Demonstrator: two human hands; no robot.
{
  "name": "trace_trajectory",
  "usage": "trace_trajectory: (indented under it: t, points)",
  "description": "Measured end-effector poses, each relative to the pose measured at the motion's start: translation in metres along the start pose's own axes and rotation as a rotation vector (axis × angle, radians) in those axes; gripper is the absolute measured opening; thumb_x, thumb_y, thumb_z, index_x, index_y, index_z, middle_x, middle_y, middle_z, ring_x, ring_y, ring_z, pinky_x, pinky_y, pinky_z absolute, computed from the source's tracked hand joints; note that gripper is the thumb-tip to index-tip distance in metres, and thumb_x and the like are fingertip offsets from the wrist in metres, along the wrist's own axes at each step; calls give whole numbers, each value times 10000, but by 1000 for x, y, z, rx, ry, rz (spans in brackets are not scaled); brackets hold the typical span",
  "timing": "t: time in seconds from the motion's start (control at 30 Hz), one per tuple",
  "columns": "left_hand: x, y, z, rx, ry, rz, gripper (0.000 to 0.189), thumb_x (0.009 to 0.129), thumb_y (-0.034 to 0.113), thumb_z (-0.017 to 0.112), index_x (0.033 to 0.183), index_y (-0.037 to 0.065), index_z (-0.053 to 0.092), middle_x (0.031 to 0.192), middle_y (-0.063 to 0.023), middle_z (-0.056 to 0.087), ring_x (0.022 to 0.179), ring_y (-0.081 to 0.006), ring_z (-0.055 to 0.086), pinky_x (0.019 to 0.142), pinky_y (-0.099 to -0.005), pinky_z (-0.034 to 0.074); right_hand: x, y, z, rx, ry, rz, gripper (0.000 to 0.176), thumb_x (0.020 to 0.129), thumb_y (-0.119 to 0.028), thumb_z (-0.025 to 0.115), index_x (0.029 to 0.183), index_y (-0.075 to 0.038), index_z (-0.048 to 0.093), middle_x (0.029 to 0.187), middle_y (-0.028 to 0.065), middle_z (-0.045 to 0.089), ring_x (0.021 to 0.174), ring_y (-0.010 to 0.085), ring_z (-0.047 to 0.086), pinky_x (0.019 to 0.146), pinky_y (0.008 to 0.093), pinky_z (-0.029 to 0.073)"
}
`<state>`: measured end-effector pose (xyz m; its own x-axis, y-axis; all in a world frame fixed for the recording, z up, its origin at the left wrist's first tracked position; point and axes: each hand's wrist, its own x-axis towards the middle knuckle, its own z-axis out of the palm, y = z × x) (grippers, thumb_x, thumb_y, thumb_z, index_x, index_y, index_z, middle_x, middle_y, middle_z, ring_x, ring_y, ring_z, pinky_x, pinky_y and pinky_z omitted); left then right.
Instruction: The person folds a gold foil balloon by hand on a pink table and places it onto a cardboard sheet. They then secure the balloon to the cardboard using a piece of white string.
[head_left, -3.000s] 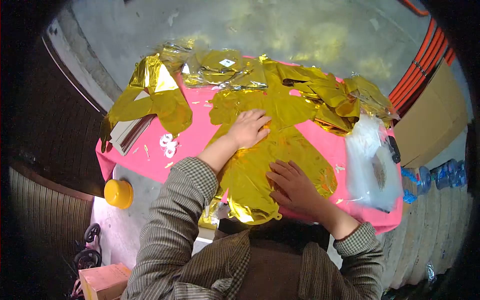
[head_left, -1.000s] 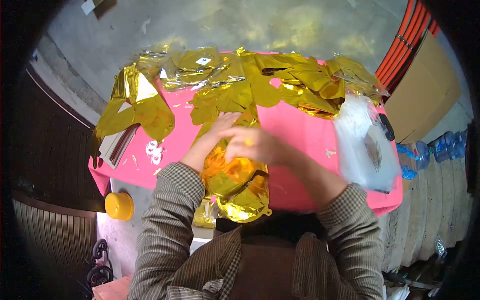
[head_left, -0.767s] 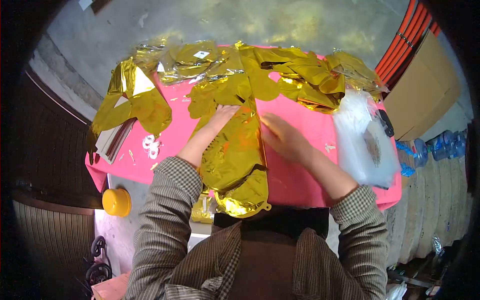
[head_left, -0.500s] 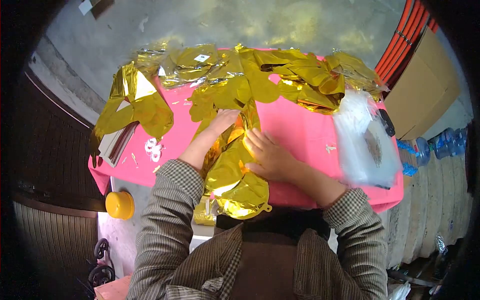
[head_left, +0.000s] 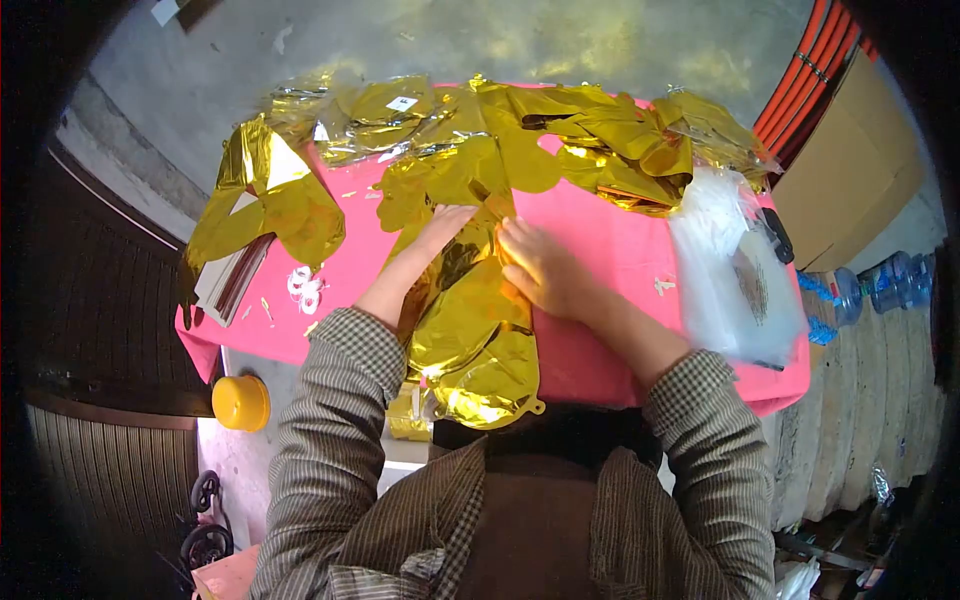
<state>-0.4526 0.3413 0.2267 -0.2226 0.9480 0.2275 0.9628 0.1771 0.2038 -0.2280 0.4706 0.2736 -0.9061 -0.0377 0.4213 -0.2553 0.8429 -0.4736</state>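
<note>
A flat gold foil balloon (head_left: 470,325) lies lengthwise on the pink-covered table, its rounded lower end with a small tab hanging over the near edge. My left hand (head_left: 447,226) rests on the foil's left side, fingers stretched toward the middle and their tips partly lost against the folds. On the right edge of the same balloon lies my right hand (head_left: 545,268), fingers extended over the creased foil. Just beyond both hands, more gold foil (head_left: 525,160) spreads across the table.
Clear-wrapped gold foil packs (head_left: 375,115) line the far edge. At left are another foil balloon (head_left: 300,215), a stack of cards (head_left: 232,280) and white ribbon rolls (head_left: 304,289). Clear plastic bags (head_left: 735,280) lie at right. A yellow bowl (head_left: 241,402) sits below left.
My right hand has slid slightly up along the balloon's right edge. My left hand has shifted only a little upward. The foil between them looks flatter and its lower part smoother.
</note>
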Motion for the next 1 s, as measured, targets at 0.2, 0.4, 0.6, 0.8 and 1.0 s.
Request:
trace_trajectory:
  t: [0.2,0.4,0.6,0.8,1.0]
  points:
    - [-2,27,-17,132,24,-7,279,888,207,428,1093,115,594,1163,-18,617,1112,-178,554,886,-386,376,-5,-24,2,-251,-86,-56,626,870,-315,559,1323,85,396,1408,271,361,1342,396,311,1114,475,235]
    - [7,22,-27,-23,-110,-62,173,874,206,436,901,118,582,991,-81,641,1010,-240,586,835,-406,380,-7,-31,3,-285,-70,-66,662,849,-353,579,1324,76,411,1392,271,389,1336,386,335,1113,477,243]
    - [-6,35,-92,-45,-32,-176,257,838,241,577,970,43,674,966,-207,657,944,-376,592,854,-457,456,-6,-33,2,-277,-34,-73,674,843,-374,592,1320,69,422,1373,264,419,1312,389,374,1096,485,272]
    - [-1,-5,-132,-48,-2,-598,277,834,164,538,1035,12,651,1025,-218,647,1000,-358,611,886,-414,483,-7,-30,5,-263,-23,-87,667,848,-379,589,1316,68,425,1374,263,417,1309,392,372,1093,491,270]
    - [37,53,-85,-23,-52,-22,516,937,393,467,1347,80,471,1443,-151,392,1382,-329,274,1122,-448,249,-5,-33,2,-283,-76,-66,678,855,-387,575,1329,69,412,1386,269,401,1322,398,349,1106,484,246]
